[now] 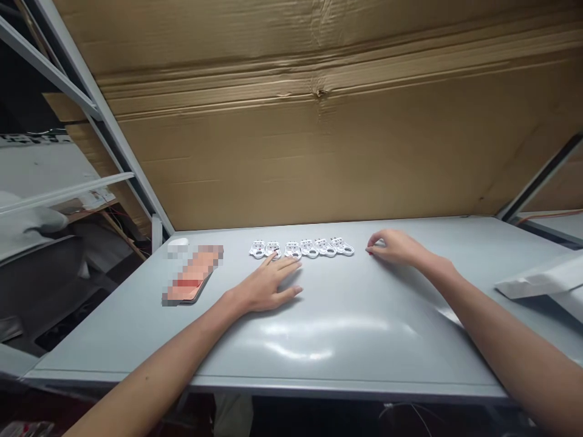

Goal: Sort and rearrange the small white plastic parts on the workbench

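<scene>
Six white ringed pieces lie in a row on the counter just beyond your spread, ungripping left hand, whose slip could skew them, while your right hand curls past the row's right end, its grip impossible to tell.

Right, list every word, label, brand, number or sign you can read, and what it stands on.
Nothing is readable.
White ring-ended pieces: dark marks, too small.
Phone: pixelated.
Rounded white item: partly pixelated.
Black-marked strip, left background: too blurred.
</scene>
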Demonstrator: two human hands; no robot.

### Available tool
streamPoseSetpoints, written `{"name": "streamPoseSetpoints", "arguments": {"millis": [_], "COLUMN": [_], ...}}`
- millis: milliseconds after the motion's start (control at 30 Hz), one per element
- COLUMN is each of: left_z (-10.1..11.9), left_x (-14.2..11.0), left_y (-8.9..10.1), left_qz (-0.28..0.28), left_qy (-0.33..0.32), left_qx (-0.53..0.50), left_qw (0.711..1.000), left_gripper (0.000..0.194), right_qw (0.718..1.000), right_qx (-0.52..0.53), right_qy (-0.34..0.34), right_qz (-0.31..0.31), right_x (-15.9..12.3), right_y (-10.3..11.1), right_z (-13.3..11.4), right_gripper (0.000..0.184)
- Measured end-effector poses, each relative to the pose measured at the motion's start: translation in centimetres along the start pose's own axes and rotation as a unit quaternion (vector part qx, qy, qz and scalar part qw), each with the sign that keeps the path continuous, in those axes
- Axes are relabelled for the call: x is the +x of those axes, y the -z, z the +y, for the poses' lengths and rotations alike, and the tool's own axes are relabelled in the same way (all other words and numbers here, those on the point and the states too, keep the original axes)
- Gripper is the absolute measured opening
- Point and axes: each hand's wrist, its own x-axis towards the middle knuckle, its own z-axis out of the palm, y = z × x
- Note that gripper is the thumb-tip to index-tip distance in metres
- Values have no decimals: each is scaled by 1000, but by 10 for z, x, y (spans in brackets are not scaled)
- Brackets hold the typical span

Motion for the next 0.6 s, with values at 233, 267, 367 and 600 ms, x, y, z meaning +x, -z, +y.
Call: {"name": "streamPoseSetpoints", "arguments": {"millis": [233,267,367,600], "left_z": [0,0,0,-1], "left_x": [0,0,0,8], "left_y": [-2,-2,-2,0], "left_qz": [-6,-7,-3,29], "left_qy": [9,7,1,-31], "left_qx": [6,8,14,51], "left_qw": [1000,1000,1000,998], "left_gripper": [61,60,55,44], "right_qw": [999,999,999,997], "right_qx": [29,32,42,54], "right_qy": [13,17,28,48], "right_qz": [4,7,17,16], "right_x": [4,4,4,3], "right_y": [-4,-5,-4,-1], "right_z": [6,6,5,0], "right_gripper": [16,15,14,18]}}
